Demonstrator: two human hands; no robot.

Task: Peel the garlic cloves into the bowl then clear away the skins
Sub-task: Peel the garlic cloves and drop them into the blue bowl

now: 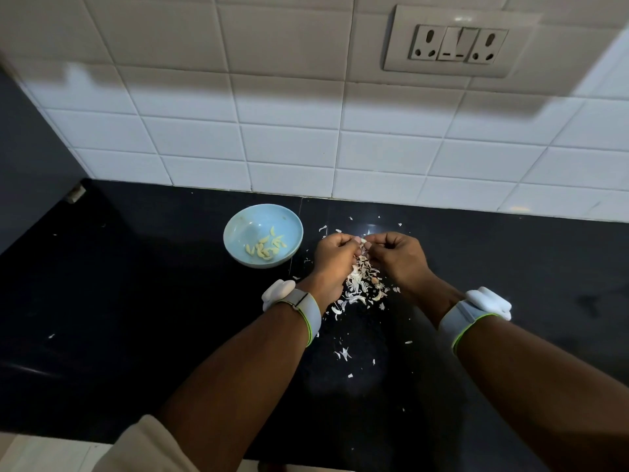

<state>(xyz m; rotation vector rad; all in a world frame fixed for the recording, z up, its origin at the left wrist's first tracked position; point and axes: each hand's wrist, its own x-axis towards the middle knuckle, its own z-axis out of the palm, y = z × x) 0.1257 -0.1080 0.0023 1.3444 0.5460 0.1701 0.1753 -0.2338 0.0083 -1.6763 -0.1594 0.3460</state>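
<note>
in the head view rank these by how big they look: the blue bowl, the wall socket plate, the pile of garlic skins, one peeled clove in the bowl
1. wall socket plate, though it sits on the wall, so true size is unsure
2. blue bowl
3. pile of garlic skins
4. peeled clove, plainly the smallest

- The left hand point(332, 258) is curled, its fingertips meeting the other hand's.
- The right hand point(400, 258) is curled too, pinching something small.
- Both arms reach far forward, with a band on each wrist.
</note>
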